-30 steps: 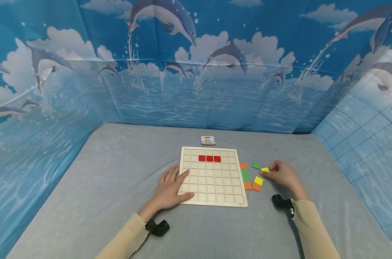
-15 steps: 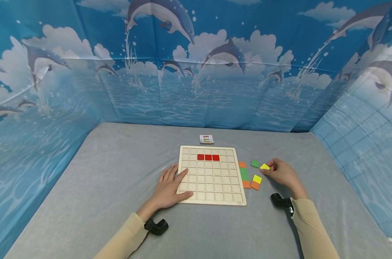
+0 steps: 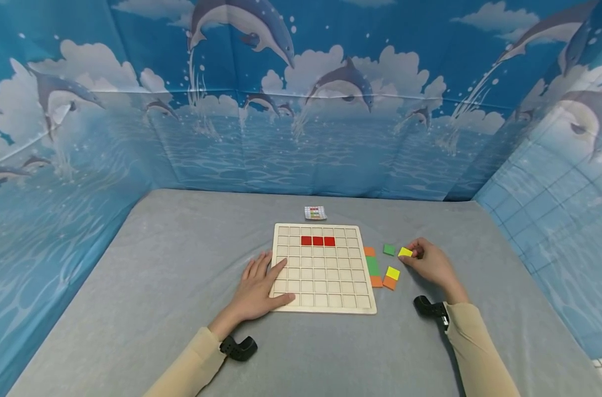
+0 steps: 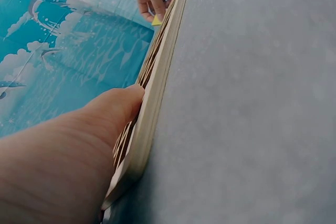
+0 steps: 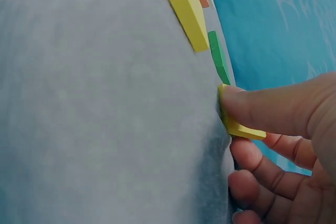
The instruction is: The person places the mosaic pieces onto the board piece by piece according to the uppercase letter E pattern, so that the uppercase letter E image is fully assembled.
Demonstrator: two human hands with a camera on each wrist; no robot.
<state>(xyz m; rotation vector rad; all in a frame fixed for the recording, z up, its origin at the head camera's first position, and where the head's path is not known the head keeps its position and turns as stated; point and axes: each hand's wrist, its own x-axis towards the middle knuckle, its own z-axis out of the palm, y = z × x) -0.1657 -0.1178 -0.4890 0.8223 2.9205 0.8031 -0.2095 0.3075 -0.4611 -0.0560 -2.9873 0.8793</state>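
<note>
My left hand (image 3: 258,289) lies with spread, straight fingers on the left edge of a pale wooden grid board (image 3: 315,275); in the left wrist view its thumb (image 4: 123,103) rests over the board's rim. Three red square tiles (image 3: 318,241) sit side by side in the board's second row. To the right of the board, my right hand (image 3: 432,264) pinches a yellow square tile (image 3: 405,252) between thumb and fingers. In the right wrist view this yellow tile (image 5: 247,131) is tilted, partly covered by the thumb.
Right of the board lie a loose green tile (image 3: 388,250), another yellow tile (image 3: 393,273) against an orange one (image 3: 389,283), and a column of green (image 3: 372,266) and orange tiles along the board's edge. Behind the board lies a small printed grid card (image 3: 315,213).
The yellow tile in my right hand has tipped so more of its face shows from above. My left hand stays on the board. The head view has shifted slightly.
</note>
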